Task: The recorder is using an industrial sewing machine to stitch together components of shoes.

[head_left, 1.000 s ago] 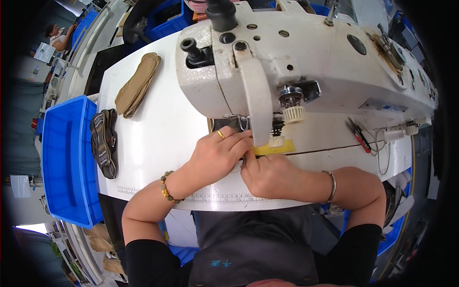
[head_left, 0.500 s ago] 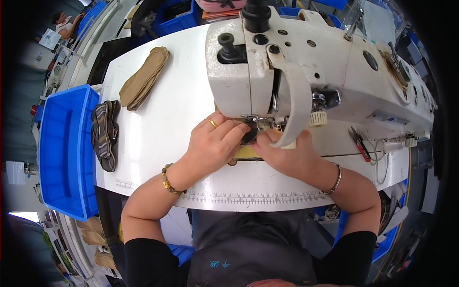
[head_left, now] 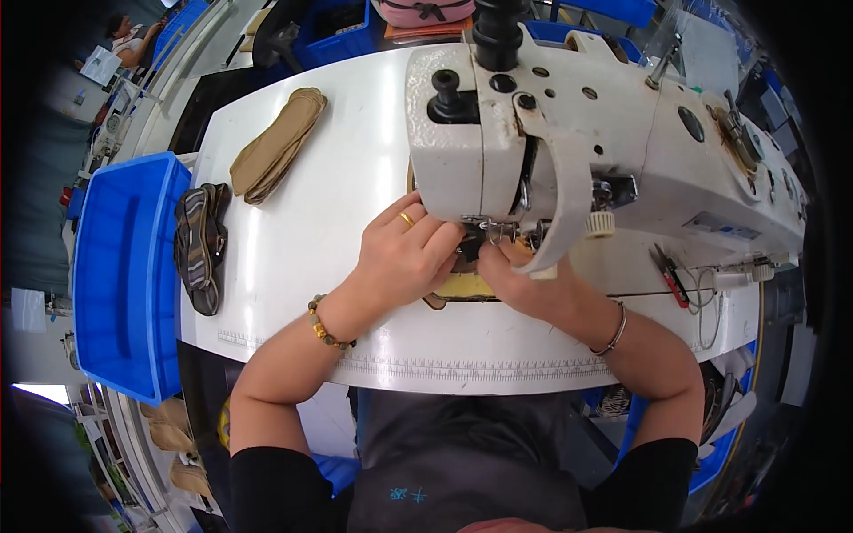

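Observation:
Both hands are at the needle area of a white sewing machine (head_left: 458, 169). My left hand (head_left: 404, 253) is closed, its thumb and fingertips pinching the left side of a small dark piece of material (head_left: 472, 252). From the other side, my right hand (head_left: 524, 282) is closed on the same piece, its thumb close to the presser foot. Fingers and machine head hide most of the piece, so its full shape cannot be made out. Below the hands, a yellow patch (head_left: 466, 285) with a brown edge shows on the machine bed.
A stack of brown sole-shaped pieces (head_left: 280, 147) lies at the table's far left. Beside it are striped dark fabric pieces (head_left: 202, 249) and a blue bin (head_left: 124, 275). Red-handled thread snips (head_left: 671, 275) lie on the right. A printed ruler (head_left: 462, 366) runs along the front edge.
The whole view has shifted slightly, so the machine appears farther right. My hands stay at the needle with small finger movements, still gripping the dark piece.

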A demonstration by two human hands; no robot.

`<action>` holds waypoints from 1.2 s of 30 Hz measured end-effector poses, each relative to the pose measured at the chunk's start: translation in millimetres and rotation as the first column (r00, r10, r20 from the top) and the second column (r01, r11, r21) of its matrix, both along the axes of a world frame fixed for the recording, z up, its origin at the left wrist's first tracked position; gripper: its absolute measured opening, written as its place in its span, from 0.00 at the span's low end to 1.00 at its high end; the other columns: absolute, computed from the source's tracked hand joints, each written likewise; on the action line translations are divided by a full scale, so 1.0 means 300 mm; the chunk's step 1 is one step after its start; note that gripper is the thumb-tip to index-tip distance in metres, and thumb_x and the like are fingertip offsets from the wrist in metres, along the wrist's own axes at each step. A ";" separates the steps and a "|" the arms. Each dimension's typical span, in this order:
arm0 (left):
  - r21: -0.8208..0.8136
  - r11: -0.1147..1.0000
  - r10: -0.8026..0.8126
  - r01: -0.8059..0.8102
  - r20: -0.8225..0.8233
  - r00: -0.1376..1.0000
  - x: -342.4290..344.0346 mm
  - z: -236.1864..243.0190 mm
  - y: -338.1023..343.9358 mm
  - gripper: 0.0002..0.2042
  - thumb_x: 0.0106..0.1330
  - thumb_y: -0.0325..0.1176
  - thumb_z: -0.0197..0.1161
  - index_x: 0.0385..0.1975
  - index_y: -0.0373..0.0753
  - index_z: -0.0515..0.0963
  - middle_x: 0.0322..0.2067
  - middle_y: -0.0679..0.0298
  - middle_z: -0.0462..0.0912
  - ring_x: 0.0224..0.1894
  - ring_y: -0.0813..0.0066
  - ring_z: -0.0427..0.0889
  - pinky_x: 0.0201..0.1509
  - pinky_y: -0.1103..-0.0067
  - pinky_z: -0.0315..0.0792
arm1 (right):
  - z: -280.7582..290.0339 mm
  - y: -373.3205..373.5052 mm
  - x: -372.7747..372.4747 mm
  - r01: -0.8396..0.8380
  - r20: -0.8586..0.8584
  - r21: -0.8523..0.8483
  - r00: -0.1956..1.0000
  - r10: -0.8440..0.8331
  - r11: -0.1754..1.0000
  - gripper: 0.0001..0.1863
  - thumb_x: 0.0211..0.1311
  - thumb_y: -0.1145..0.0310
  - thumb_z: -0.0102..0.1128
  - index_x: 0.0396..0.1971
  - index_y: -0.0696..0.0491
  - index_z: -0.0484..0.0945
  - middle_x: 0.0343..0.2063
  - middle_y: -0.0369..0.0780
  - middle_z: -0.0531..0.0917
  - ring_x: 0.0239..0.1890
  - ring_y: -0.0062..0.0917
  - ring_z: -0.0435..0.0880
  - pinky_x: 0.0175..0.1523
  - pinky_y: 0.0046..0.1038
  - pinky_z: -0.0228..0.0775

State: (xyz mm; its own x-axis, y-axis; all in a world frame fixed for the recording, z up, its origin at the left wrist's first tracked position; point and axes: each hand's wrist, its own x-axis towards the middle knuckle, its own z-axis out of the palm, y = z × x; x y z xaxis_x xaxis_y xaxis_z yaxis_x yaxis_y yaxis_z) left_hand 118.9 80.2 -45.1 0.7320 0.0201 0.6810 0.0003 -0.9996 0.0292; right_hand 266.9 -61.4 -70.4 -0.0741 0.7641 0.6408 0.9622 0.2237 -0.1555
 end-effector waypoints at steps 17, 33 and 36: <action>-0.416 0.907 -0.094 -0.058 -0.334 0.938 -0.062 0.061 -0.031 0.12 0.57 0.35 0.69 0.39 0.42 0.83 0.39 0.66 0.84 0.45 0.64 0.80 0.59 0.65 0.70 | -0.019 -0.012 0.011 -0.045 -0.053 -0.021 0.998 0.044 0.999 0.02 0.51 0.73 0.59 0.25 0.51 0.77 0.19 0.36 0.80 0.20 0.31 0.82 0.24 0.31 0.74; -0.378 0.920 -0.096 -0.103 -0.473 0.876 -0.044 0.012 -0.003 0.12 0.57 0.36 0.70 0.41 0.47 0.84 0.40 0.71 0.84 0.48 0.68 0.79 0.60 0.67 0.62 | -0.044 -0.050 0.126 -0.040 -0.105 -0.188 0.994 0.020 0.981 0.05 0.37 0.68 0.60 0.10 0.52 0.79 0.15 0.40 0.79 0.21 0.34 0.80 0.36 0.38 0.73; -0.377 0.921 -0.096 -0.098 -0.464 0.880 -0.042 0.017 -0.005 0.11 0.57 0.35 0.70 0.40 0.47 0.84 0.40 0.71 0.84 0.47 0.67 0.79 0.58 0.67 0.63 | -0.070 -0.036 0.129 -0.067 -0.150 -0.164 0.988 0.042 0.984 0.05 0.37 0.68 0.61 0.10 0.52 0.79 0.15 0.39 0.79 0.21 0.33 0.80 0.35 0.38 0.73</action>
State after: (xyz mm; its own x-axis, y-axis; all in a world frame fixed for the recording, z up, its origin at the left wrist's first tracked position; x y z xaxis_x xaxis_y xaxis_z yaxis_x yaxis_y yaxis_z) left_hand 106.3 78.8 -40.0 0.9585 0.2048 0.1984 0.1116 -0.9098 0.3997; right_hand 305.7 -72.2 -91.5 -0.0344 0.8592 0.5106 0.9135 0.2343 -0.3327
